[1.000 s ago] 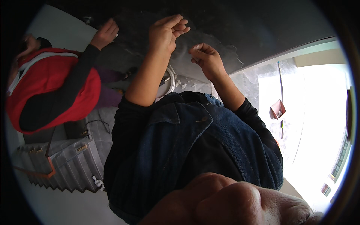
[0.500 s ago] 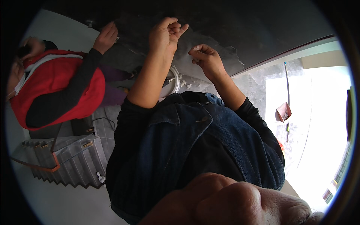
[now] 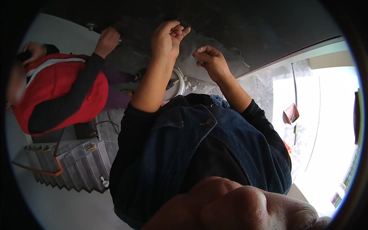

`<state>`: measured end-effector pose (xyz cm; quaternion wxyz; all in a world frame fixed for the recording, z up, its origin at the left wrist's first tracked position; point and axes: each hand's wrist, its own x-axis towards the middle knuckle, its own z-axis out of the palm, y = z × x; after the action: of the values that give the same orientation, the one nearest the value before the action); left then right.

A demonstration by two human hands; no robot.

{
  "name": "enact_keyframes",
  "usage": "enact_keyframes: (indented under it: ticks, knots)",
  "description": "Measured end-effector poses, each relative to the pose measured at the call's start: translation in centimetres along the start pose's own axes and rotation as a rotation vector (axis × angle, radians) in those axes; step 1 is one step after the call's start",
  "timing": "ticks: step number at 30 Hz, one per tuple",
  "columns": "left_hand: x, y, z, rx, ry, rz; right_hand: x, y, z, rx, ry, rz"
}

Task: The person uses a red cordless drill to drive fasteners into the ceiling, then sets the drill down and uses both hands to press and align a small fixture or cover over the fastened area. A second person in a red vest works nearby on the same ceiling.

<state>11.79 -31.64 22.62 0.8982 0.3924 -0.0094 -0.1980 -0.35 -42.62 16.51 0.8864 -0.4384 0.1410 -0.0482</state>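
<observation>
My left hand [image 3: 169,36] is raised at the dark overhead surface [image 3: 260,27], fingertips near or touching it, most fingers curled and the little finger sticking out; whatever it may pinch is too small to make out. Lower and to the right, my right hand [image 3: 210,57] has thumb and forefinger pinched around a small whitish bit, too indistinct to name. A pale, thin-edged irregular patch [image 3: 237,53] shows on the dark surface beside that hand.
A co-worker in a red vest [image 3: 65,96] stands at my left, one hand [image 3: 109,40] raised. Beyond are grey stairs [image 3: 69,161] with a railing, a coiled white hose [image 3: 181,84], and a long-handled dustpan [image 3: 290,114] on the bright floor at right.
My left hand has come slightly down and its little finger has spread out. The co-worker and their raised hand have shifted slightly. My right hand stays pinched in place.
</observation>
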Motion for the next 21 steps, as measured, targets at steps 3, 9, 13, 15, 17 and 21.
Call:
enact_keyframes:
  ticks: [3, 9, 13, 15, 17, 21]
  knots:
    - [-0.33, 0.05, -0.10, -0.042, -0.027, -0.008, 0.10, 0.01, 0.00, 0.000, -0.003, 0.010]
    - [-0.70, 0.11, 0.12, 0.048, -0.030, 0.051, 0.13, -0.01, -0.01, -0.001, -0.011, 0.018]
    - [-0.76, 0.03, 0.10, 0.085, -0.026, 0.065, 0.20, 0.17, -0.10, -0.004, -0.001, 0.013]
    - [-0.60, 0.12, 0.03, 0.108, 0.006, 0.064, 0.28, 0.24, -0.18, -0.009, -0.007, 0.023]
    - [-0.41, 0.10, 0.00, 0.100, -0.007, 0.066, 0.29, 0.32, -0.24, -0.011, -0.001, 0.020]
    - [-0.09, 0.00, -0.21, 0.101, 0.007, 0.069, 0.28, 0.44, -0.27, -0.013, -0.005, 0.032]
